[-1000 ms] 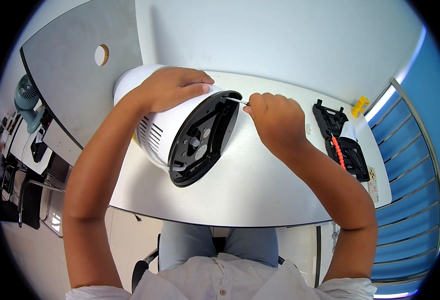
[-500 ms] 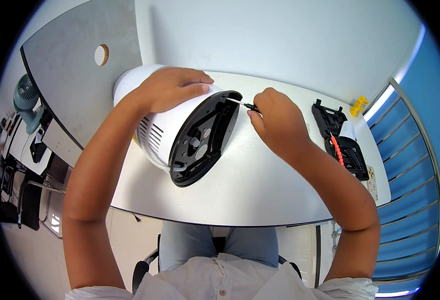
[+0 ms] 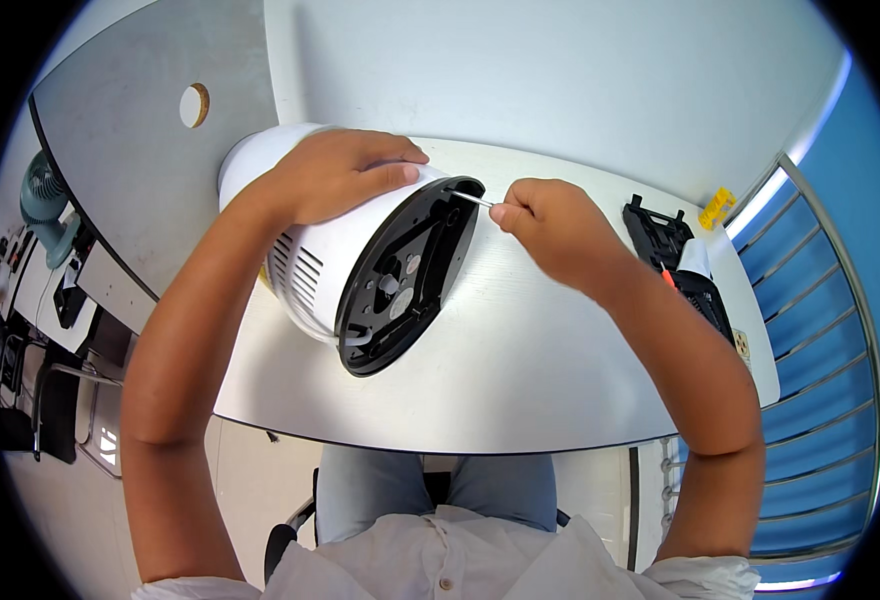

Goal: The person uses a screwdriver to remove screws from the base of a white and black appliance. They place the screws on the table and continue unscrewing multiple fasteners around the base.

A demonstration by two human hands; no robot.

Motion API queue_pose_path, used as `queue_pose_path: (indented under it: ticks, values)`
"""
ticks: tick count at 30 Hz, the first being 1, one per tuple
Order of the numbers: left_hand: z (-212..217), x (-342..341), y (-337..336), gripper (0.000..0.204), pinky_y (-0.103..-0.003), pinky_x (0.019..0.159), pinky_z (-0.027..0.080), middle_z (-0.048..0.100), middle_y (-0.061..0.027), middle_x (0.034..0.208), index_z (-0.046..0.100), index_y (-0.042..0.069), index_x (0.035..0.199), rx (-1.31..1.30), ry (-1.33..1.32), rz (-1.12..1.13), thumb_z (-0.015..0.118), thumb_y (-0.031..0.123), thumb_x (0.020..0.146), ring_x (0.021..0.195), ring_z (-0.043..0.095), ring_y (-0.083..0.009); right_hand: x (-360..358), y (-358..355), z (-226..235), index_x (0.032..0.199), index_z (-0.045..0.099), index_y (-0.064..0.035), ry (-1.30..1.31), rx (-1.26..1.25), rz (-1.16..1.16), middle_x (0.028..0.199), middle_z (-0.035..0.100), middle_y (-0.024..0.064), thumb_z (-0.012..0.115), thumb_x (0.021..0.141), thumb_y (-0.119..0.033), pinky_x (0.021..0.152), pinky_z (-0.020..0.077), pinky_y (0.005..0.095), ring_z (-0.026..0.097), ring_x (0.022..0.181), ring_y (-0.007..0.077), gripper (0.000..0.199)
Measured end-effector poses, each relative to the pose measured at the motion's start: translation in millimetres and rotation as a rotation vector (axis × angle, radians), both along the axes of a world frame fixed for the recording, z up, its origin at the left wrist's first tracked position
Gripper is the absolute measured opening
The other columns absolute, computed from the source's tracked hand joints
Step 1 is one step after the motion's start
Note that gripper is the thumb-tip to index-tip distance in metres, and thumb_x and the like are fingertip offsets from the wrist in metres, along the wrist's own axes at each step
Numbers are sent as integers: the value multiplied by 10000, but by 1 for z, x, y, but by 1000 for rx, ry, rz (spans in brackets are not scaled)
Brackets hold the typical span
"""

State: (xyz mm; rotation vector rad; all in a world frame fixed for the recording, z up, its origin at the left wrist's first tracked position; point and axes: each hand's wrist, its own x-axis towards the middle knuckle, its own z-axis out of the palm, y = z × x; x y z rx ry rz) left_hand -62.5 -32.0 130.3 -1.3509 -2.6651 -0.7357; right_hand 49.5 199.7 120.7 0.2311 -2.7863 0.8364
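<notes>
A white rounded appliance with vent slots lies on its side on the table, its black base facing right and toward me. My left hand lies flat over the top of the white housing, thumb and fingers apart. A screwdriver is in my right hand, whose fingers are closed around its handle and hide it. The metal shaft runs leftward, and its tip sits at the upper edge of the black base. Whether the tip is in a screw I cannot tell.
On the right of the white table lies an open black tool case with a red tool, partly behind my right forearm. A yellow object stands by the back edge. A grey partition borders the left; metal railing is at right.
My right hand has turned and closed further over the screwdriver's handle, which now is hidden. The shaft stays at the base's upper edge. My left hand keeps its place on the housing.
</notes>
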Motion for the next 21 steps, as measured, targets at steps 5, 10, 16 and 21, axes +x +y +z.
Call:
queue_pose_path:
  ticks: [5, 10, 16, 21]
  values:
    - [-3, -3, 2, 503, -383, 918, 429, 656, -135, 1113, 636, 113, 1173, 37, 73, -20, 427, 486, 907, 1035, 590, -311, -4, 6, 24, 777, 515, -44, -545, -399, -62, 560, 410, 18, 590, 881, -242, 486, 328, 303, 373, 527, 116, 236]
    - [-5, -5, 0, 512, -379, 911, 433, 657, -139, 1112, 638, 122, 1173, 50, 16, 5, 440, 504, 895, 1032, 596, -309, 6, 1, -11, 674, 477, -70, 156, 113, 10, 626, 455, 50, 643, 735, -86, 473, 348, 303, 428, 557, 145, 178]
    - [-2, -4, 1, 447, -361, 976, 415, 614, -125, 1218, 632, 94, 1186, 46, -51, 10, 502, 413, 901, 1107, 572, -276, 1, 2, -29, 652, 464, -97, 915, 815, -101, 568, 364, 16, 668, 766, -120, 448, 349, 296, 403, 506, 165, 235]
    - [-6, -5, 0, 515, -380, 932, 429, 653, -119, 1135, 641, 128, 1171, 55, 81, -20, 429, 513, 904, 1051, 591, -305, 2, -2, -29, 662, 485, -107, 783, 751, -85, 549, 426, 29, 656, 818, -189, 442, 360, 311, 458, 501, 175, 246]
